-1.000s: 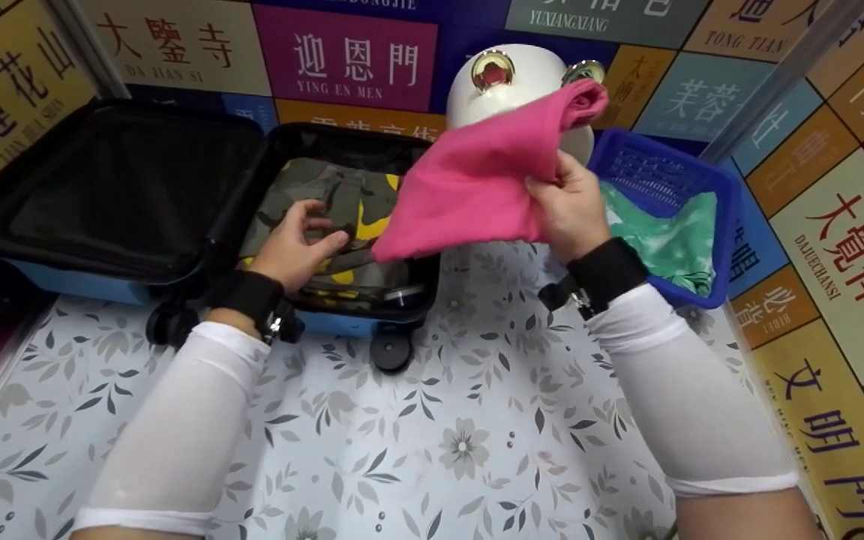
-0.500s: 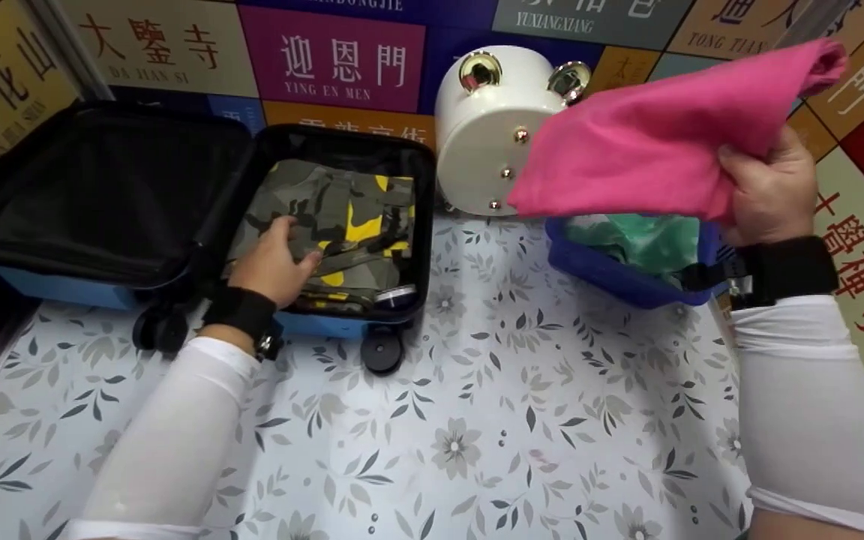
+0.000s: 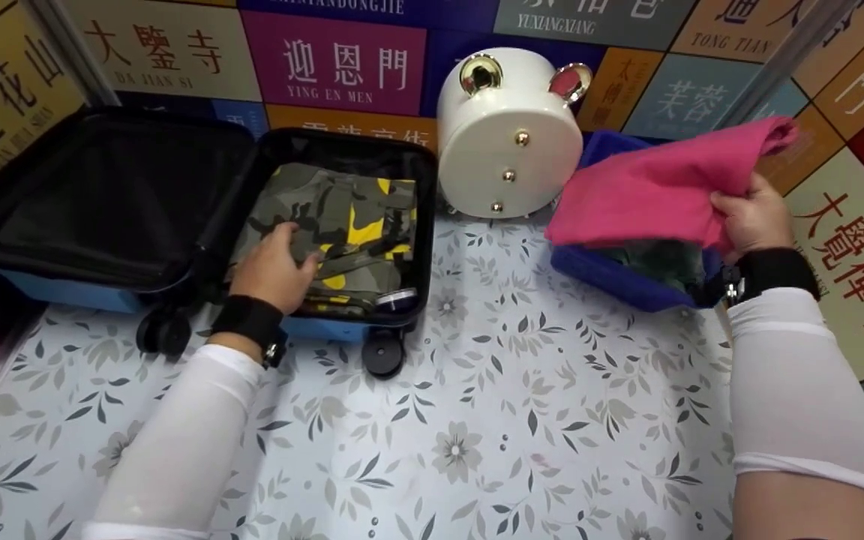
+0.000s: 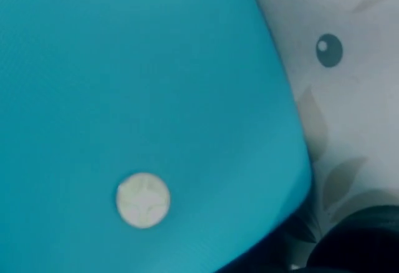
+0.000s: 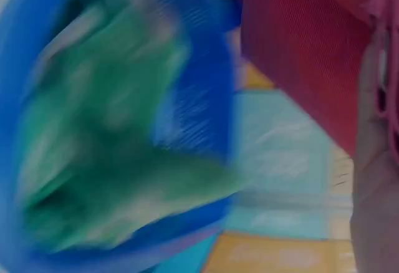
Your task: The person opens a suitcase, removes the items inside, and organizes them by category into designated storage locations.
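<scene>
My right hand (image 3: 758, 216) grips a folded pink cloth (image 3: 649, 187) by its right side, holding it over the blue plastic basket (image 3: 604, 279). In the right wrist view, a crumpled green-and-white cloth (image 5: 106, 123) lies in that basket, below the pink fabric; this view is blurred. My left hand (image 3: 273, 270) rests at the front left of folded camouflage clothing (image 3: 372, 221) with grey and yellow patches, its fingers relaxed. This clothing lies in the right half of an open suitcase (image 3: 423, 161). The left wrist view shows the suitcase's blue outer shell (image 4: 187, 98).
A white drum-shaped object (image 3: 477, 169) with gold-rimmed ears stands between suitcase and basket. The suitcase's other half (image 3: 124, 195), black inside, lies open at left. A black wheel (image 3: 383, 352) sticks out in front. Lettered panels (image 3: 334, 60) enclose the flower-patterned surface (image 3: 462, 405).
My right hand has carried the pink cloth right, from beside the suitcase to over the basket, and then lowered it. My left hand has shifted slightly left and down over the camouflage clothing.
</scene>
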A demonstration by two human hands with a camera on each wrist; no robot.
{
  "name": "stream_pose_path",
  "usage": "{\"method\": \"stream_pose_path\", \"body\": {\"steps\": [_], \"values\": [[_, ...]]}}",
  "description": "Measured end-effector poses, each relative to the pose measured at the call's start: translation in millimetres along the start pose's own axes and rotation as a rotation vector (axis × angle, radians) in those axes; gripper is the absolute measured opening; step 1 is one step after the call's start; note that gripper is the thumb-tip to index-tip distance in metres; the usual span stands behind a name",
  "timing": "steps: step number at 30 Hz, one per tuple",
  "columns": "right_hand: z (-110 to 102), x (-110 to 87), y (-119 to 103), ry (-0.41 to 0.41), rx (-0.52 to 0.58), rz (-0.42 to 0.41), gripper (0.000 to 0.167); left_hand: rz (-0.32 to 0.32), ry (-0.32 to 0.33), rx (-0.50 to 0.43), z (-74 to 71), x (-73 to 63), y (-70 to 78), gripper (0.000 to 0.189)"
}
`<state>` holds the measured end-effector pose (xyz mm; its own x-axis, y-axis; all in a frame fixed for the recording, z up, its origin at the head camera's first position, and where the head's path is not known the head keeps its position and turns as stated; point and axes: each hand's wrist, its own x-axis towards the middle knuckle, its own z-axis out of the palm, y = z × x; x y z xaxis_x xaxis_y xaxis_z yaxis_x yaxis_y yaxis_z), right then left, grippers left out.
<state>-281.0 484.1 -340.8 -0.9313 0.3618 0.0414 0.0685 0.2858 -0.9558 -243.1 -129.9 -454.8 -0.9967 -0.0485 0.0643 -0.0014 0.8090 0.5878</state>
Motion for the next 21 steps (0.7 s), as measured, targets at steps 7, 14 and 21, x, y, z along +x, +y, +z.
{"method": "stream_pose_path", "body": {"steps": [7,14,21], "values": [[4,2.6,47,-0.098,-0.552,0.138,0.052,0.006,0.015,0.012,0.9,-0.4,-0.1,0.06],[12,2.8,56,0.007,-0.52,-0.051,0.043,0.004,0.004,0.031,0.2,-0.4,-1.5,0.061],[18,4.7,61,-0.094,-0.716,-0.02,0.042,0.006,0.011,0.04,0.6,-0.6,-1.5,0.062]]}}
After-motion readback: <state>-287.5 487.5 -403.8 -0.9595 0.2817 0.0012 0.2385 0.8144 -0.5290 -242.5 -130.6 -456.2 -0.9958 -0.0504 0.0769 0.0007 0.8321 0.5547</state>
